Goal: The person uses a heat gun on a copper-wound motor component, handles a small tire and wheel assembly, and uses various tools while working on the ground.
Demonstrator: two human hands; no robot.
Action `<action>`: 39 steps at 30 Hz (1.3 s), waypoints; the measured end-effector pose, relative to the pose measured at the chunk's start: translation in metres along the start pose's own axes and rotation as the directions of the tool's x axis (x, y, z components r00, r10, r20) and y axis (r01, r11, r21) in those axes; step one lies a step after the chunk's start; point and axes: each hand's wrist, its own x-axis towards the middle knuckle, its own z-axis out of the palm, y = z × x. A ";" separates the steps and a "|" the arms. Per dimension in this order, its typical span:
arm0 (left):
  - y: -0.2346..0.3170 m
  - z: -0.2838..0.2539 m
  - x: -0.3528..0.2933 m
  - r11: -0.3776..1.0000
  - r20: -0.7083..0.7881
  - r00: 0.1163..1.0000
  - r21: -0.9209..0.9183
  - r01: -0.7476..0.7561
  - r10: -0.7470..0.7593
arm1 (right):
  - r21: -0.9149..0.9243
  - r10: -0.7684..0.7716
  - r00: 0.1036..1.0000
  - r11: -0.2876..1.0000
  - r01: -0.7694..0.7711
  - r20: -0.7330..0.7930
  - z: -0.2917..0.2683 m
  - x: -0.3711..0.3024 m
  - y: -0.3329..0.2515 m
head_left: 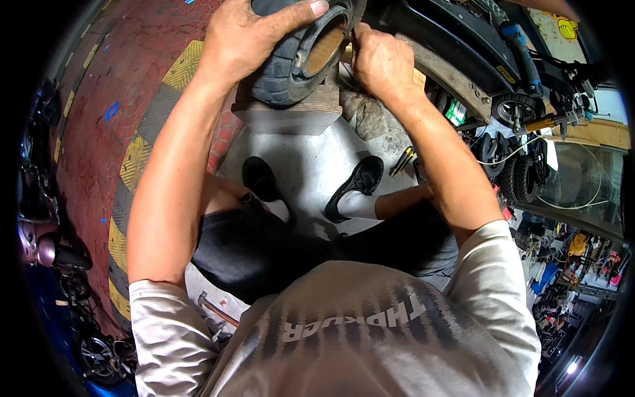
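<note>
A small black rubber tyre [284, 74] with a chunky tread stands tilted on a low wooden block [288, 118] at the top middle. My left hand [241, 40] grips it from the left, its thumb lying across the top of the tread. At the tyre's right edge is my right hand [383, 63], its fingers curled closed against the rim side. What the right fingers hold, if anything, is hidden. Through the tyre's opening a brownish inner surface [325, 51] shows.
Yellow-handled pliers [401, 161] lie on the floor right of my shoes, near a crumpled grey-brown cloth [370, 116]. A blue power drill [522, 56] rests at the upper right. More tyres [522, 177] stand below it. A hammer [215, 308] lies at my left hip; a yellow-black kerb strip [135, 162] runs left.
</note>
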 end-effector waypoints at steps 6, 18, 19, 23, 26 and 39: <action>0.008 0.008 -0.004 1.000 0.006 1.000 -0.020 0.010 -0.010 | 0.207 0.236 0.868 0.913 -0.352 0.437 0.020 -0.001 -0.023; -0.001 -0.003 0.000 0.977 -0.031 0.998 0.209 -0.042 0.050 | 0.463 0.040 0.672 0.694 -0.551 0.740 -0.001 0.004 -0.001; 0.000 -0.003 0.000 0.973 -0.033 0.998 0.226 -0.047 0.056 | 0.449 0.024 0.663 0.718 -0.532 0.748 -0.005 0.006 0.001; -0.003 -0.014 0.002 0.932 -0.043 0.996 0.358 -0.053 0.073 | 0.119 0.054 0.910 0.987 -0.112 0.411 -0.044 -0.007 -0.007; -0.006 -0.008 0.006 1.000 -0.047 0.999 0.023 0.017 -0.016 | 0.053 -0.077 0.993 0.996 0.073 0.087 -0.040 -0.003 0.005; 0.004 0.001 0.001 0.997 -0.048 0.996 -0.016 0.078 -0.079 | -0.032 0.097 0.982 0.995 -0.093 0.160 0.001 0.006 -0.013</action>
